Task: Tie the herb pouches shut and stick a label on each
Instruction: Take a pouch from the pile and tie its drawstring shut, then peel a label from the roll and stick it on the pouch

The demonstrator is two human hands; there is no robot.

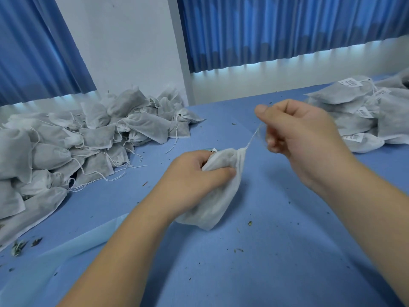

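Note:
A white fabric herb pouch (218, 196) hangs over the blue table (276, 251) at the centre. My left hand (194, 176) grips the pouch just below its gathered neck. My right hand (296, 131) is raised up and to the right, fingers curled, pinching the pouch's white drawstring (252, 139), which runs taut from the neck. A pile of several unlabelled pouches (73, 147) with loose strings lies at the left. A stack of several labelled pouches (363, 114) lies at the right.
Dried herb crumbs (250, 223) are scattered on the table, with a small clump of leaves (18, 247) at the lower left. Blue curtains (287, 29) and a white wall stand behind the table. A small item lies half hidden behind my left hand.

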